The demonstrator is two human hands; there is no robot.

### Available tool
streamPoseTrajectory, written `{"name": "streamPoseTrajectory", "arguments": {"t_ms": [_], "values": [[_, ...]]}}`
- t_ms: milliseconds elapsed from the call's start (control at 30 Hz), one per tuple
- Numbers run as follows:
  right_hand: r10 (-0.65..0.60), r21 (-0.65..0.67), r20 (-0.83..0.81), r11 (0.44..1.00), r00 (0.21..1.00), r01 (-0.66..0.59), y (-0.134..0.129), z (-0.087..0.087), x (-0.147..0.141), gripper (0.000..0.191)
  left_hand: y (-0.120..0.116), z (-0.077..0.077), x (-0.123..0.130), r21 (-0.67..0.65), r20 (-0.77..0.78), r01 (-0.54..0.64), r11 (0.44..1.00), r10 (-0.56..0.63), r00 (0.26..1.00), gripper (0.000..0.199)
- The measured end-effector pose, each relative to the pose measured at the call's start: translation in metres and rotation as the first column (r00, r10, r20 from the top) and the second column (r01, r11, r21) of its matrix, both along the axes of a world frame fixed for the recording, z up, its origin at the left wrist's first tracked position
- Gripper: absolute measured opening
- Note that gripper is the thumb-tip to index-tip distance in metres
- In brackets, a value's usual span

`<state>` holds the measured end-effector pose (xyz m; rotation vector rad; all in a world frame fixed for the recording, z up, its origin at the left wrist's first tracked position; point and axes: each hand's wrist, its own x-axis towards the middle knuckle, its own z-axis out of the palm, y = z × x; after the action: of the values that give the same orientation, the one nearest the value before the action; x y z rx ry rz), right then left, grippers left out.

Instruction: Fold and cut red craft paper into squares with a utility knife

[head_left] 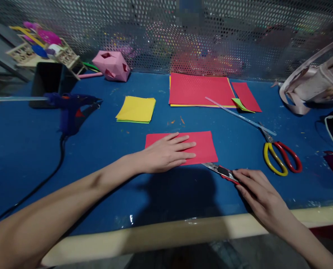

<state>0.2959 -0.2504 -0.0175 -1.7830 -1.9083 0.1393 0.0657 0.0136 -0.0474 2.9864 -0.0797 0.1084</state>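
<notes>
A red sheet of paper (207, 145) lies near the front of the blue table, its long side roughly along the table edge. My left hand (166, 152) rests flat on it with the fingers spread, covering its left and middle part. In my right hand (260, 190) is a utility knife (224, 172), held by its rear end between thumb and fingers. Its blade points left and its tip meets the lower edge of the red paper, right of my left fingertips. Whether the tip is under the paper, I cannot tell.
Yellow square papers (136, 109), larger red sheets (201, 89) and a red strip (246, 97) lie farther back. Scissors (281, 157) and a clear glue stick (239, 116) are right. A blue glue gun (68, 112), its cord and a pink paper ball (112, 66) are left. A perforated panel (155, 37) stands behind.
</notes>
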Motion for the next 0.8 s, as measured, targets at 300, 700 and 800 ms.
{"name": "streamPoseTrajectory", "arguments": {"t_ms": [300, 700, 800], "values": [[0.008, -0.004, -0.006, 1.000, 1.000, -0.008, 0.003, 0.000, -0.005, 0.036, -0.001, -0.001, 0.000, -0.014, 0.005, -0.015, 1.000, 0.015, 1.000, 0.038], [0.036, 0.013, -0.012, 0.999, 0.999, -0.036, 0.006, 0.002, -0.010, 0.035, 0.000, 0.002, 0.001, -0.022, -0.008, -0.005, 1.000, 0.005, 1.000, 0.038], [0.045, 0.009, -0.019, 0.999, 0.999, -0.045, 0.007, 0.002, -0.012, 0.034, 0.000, 0.002, 0.001, -0.034, -0.008, -0.011, 0.999, 0.011, 1.000, 0.037]]}}
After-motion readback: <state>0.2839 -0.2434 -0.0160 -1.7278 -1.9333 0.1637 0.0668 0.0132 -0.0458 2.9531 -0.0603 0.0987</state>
